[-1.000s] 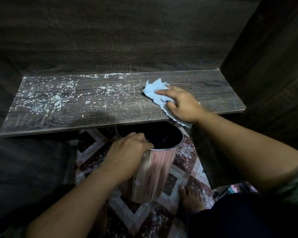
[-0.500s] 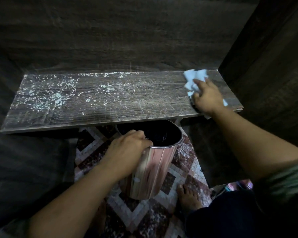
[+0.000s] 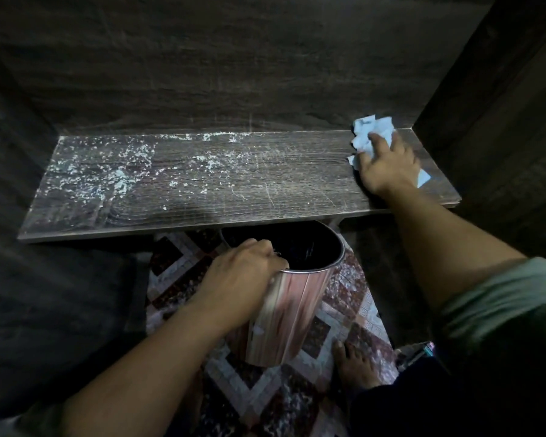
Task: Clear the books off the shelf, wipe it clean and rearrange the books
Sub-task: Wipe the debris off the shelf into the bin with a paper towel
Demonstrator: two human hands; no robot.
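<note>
A dark wooden shelf (image 3: pixel 265 184) runs across the view, bare of books. White dust and crumbs (image 3: pixel 101 175) cover its left half and back edge. At the shelf's far right end my right hand (image 3: pixel 388 167) presses a light blue cloth (image 3: pixel 371 130) flat onto the board, fingers spread over it. My left hand (image 3: pixel 243 279) grips the rim of a pinkish metal bin (image 3: pixel 290 313) held just under the shelf's front edge, tilted, its dark inside showing.
Dark wood panels close the space at the back, left and right (image 3: pixel 501 121). The floor below has patterned tiles (image 3: pixel 338 294). My bare foot (image 3: pixel 353 364) stands right of the bin. A small colourful object (image 3: pixel 423 350) lies by my leg.
My right hand slid the cloth from the shelf's middle to its far right end, then slightly toward the back corner. The left hand keeps holding the bin under the edge.
</note>
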